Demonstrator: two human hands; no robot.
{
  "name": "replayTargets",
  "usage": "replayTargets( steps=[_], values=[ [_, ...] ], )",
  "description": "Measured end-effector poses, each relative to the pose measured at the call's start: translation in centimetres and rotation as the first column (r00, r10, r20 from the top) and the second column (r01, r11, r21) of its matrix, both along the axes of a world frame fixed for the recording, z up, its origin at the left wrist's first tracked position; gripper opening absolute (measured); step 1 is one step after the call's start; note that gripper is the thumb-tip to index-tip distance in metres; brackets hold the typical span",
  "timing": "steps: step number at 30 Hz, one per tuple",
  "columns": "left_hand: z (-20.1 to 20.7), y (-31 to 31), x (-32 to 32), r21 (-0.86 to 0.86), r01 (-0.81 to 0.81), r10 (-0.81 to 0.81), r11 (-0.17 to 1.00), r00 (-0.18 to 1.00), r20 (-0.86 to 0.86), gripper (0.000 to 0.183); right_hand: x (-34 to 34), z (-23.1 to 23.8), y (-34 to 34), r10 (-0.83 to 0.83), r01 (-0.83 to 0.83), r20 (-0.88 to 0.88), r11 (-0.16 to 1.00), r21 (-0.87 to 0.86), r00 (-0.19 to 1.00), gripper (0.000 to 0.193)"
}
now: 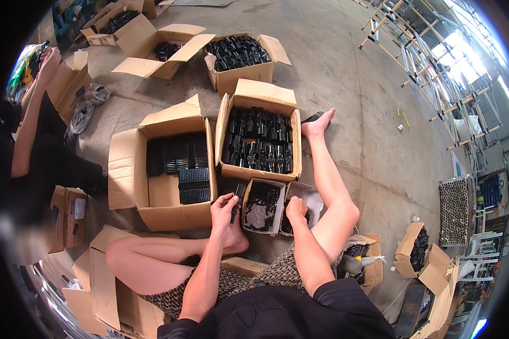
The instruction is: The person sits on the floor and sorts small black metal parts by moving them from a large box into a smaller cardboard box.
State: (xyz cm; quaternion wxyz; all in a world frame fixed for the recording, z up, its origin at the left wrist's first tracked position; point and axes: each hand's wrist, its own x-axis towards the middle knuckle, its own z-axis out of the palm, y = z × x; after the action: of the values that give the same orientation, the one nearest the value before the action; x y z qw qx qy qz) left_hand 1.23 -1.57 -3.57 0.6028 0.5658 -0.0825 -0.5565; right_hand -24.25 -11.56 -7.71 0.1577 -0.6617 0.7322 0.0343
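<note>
My left hand (224,208) is closed around a black, elongated plastic part (239,195), held nearly upright above my bare foot. My right hand (297,209) reaches into a small open carton (313,196) with black pieces in it; its fingers are curled, and what they hold is hidden. Between the two hands stands another small carton (280,212) with little black parts and a pale, crumpled-looking patch. Just beyond, a large cardboard box (257,170) holds rows of glossy black parts. To its left, a second box (165,217) contains stacked, ribbed black pieces.
Farther off stand open boxes (195,48) of black parts. At the left, another person's arm (30,121) is raised, beside plastic bags (83,115). Metal frames (430,73) rise at the far right. My legs flank the small cartons; more cartons (411,248) lie at the lower right.
</note>
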Motion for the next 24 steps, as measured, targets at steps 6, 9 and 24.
replayTargets(
  steps=[6,9,24],
  values=[
    [0.0,0.1,0.0,0.007,0.008,-0.008,1.000,1.000,0.024,0.023,0.4,2.2,-0.2,-0.078,0.104,0.172,0.983,-0.149,0.982,0.015],
    [-0.1,-0.2,-0.3,0.001,0.024,-0.024,1.000,0.999,0.034,0.023,0.2,3.5,-0.9,-0.028,0.145,0.583,0.977,-0.154,0.812,0.018],
    [-0.3,0.0,-1.3,-0.024,0.031,-0.032,0.999,0.999,-0.019,0.023,10.3,6.7,3.2,0.076,-0.157,0.884,0.988,-0.003,0.461,0.019]
  ],
)
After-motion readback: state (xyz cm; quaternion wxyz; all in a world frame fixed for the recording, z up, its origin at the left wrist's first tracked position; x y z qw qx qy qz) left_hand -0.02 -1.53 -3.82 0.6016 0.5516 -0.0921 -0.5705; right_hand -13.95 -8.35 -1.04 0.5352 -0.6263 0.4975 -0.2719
